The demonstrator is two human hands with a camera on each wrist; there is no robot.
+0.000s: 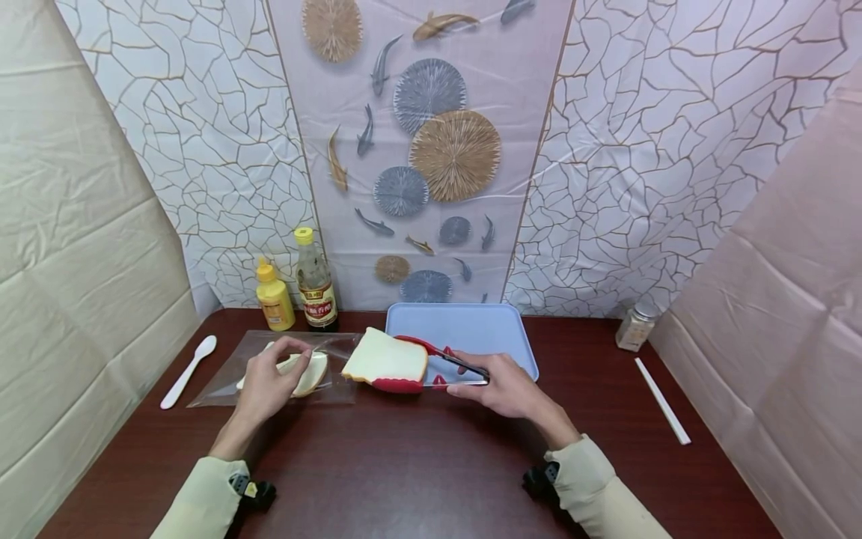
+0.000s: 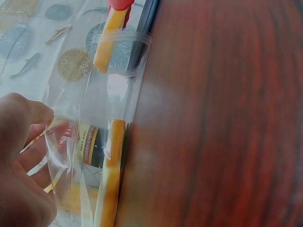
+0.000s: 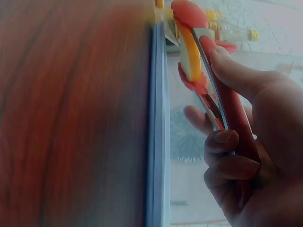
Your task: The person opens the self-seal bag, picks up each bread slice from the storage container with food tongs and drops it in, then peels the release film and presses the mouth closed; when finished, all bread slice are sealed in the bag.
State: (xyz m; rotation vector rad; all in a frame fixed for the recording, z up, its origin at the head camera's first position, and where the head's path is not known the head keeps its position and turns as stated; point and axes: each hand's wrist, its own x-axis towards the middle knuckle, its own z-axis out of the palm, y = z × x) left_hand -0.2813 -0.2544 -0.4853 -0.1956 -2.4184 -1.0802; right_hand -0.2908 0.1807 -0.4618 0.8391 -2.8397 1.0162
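Note:
My left hand [image 1: 266, 382] pinches the upper layer of a clear plastic bag [image 1: 218, 385] between thumb and fingers, holding its mouth raised. Inside the bag lies a bread slice [image 2: 111, 177], partly hidden behind that hand in the head view. With my right hand [image 1: 506, 385] I grip a pair of red tongs [image 3: 232, 109] by the handles. A second bread slice [image 1: 387, 358] is clamped between the tongs' red heads, its left end at the bag's right-hand opening. In the left wrist view this slice's edge overlaps the clear film.
A light blue tray [image 1: 465, 318] sits behind the tongs. At the back left stand a yellow squeeze bottle [image 1: 274, 303] and a sauce bottle [image 1: 316, 288]. A white spoon [image 1: 188, 372] lies left; a shaker jar [image 1: 636, 327] and a white stick [image 1: 662, 400] are right.

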